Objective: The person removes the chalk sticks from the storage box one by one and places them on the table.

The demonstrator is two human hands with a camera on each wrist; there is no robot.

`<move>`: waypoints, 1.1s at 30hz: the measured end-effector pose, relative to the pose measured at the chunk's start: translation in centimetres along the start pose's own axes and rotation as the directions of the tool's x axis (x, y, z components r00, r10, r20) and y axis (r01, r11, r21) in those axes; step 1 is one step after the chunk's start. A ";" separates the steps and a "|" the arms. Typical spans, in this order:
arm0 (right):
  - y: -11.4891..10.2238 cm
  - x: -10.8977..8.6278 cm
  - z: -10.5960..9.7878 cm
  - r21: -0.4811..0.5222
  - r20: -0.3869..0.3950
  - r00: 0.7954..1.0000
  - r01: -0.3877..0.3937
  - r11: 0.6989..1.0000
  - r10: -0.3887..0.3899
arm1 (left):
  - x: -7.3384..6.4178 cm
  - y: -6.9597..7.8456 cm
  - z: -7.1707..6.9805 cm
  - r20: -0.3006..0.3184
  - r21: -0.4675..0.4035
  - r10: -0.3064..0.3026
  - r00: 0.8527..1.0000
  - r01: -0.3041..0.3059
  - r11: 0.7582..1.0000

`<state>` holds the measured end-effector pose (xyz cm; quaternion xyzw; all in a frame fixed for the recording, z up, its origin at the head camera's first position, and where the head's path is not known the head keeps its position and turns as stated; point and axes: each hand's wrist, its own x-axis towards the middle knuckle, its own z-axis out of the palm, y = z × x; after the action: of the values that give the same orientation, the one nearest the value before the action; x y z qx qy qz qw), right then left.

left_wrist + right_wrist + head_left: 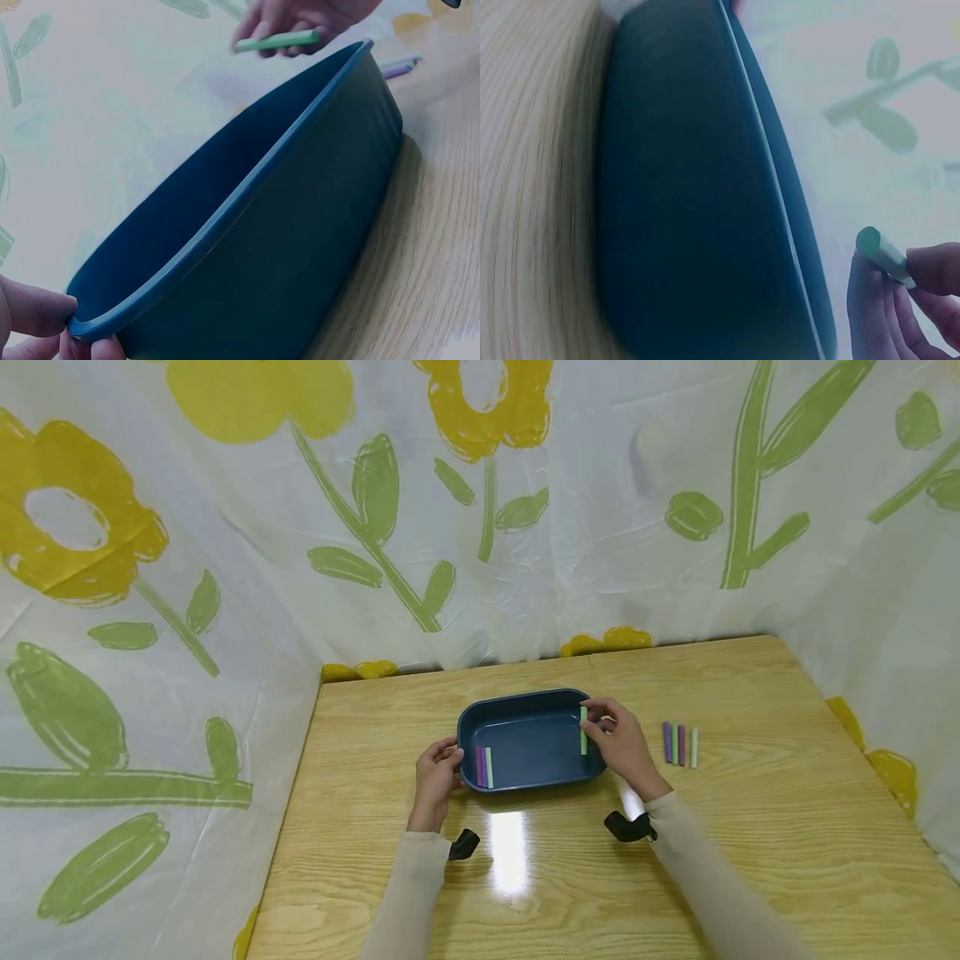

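A dark blue oblong tub [532,752] stands on the table. My left hand [436,775] pinches its left rim between thumb and fingers, which the left wrist view shows close up at the thumb [37,307]. Above the tub's right end, my right hand [621,739] pinches a light green chalk stick [583,731] by its side; in the right wrist view the stick's round end [868,240] faces the camera. Inside the tub, at the left, lie a few sticks side by side: purple ones [480,767] and a pale green one [490,768].
To the right of the tub, several sticks lie in a loose row on the wooden table [750,843]: a purple one [667,742], green ones and a dark reddish one [682,745]. A flower-printed white sheet [585,527] hangs behind and along the sides.
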<state>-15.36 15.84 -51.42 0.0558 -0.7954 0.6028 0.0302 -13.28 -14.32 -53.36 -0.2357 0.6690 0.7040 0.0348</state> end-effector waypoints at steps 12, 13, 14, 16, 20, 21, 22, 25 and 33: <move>2.7 -2.0 -6.1 0.003 -0.086 0.996 -0.008 1.000 0.009 | 0.1 -0.2 0.1 0.016 -0.017 0.004 1.000 -0.004 1.000; 2.9 -2.2 -6.6 -0.006 -0.086 0.996 -0.014 1.000 0.014 | 0.1 -0.2 0.2 0.017 -0.016 0.004 1.000 -0.003 1.000; 3.1 -2.4 -7.1 -0.015 -0.090 0.996 -0.024 1.000 0.022 | 0.1 -0.1 0.2 0.017 -0.017 0.003 1.000 -0.002 1.000; 3.6 -2.7 -8.0 -0.028 -0.093 0.995 -0.042 0.999 0.039 | 0.1 -0.1 0.2 0.018 -0.015 0.003 1.000 -0.003 1.000; 4.5 -3.3 -9.7 -0.079 -0.116 0.990 -0.088 0.993 0.079 | 0.0 0.0 0.2 0.014 -0.007 -0.001 1.000 0.001 1.000; 4.7 -3.4 -10.1 -0.095 -0.124 0.989 -0.094 0.991 0.082 | 0.0 0.0 0.2 0.014 -0.006 -0.001 1.000 0.001 1.000; 5.0 -3.5 -10.4 -0.110 -0.133 0.987 -0.100 0.989 0.085 | 0.0 0.1 0.2 0.013 -0.006 0.000 1.000 0.000 1.000; 5.6 -3.7 -11.5 -0.148 -0.149 0.984 -0.115 0.982 0.093 | 0.0 0.0 0.1 0.012 -0.009 0.001 1.000 -0.001 1.000; 7.0 -3.8 -13.3 -0.234 -0.203 0.971 -0.173 0.957 0.126 | 0.0 -0.1 -0.1 0.010 -0.018 0.002 1.000 -0.002 1.000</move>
<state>-12.67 30.70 -54.91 -0.0655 -0.8607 0.5007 0.0653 -13.22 -14.44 -53.44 -0.2318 0.6628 0.7112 0.0352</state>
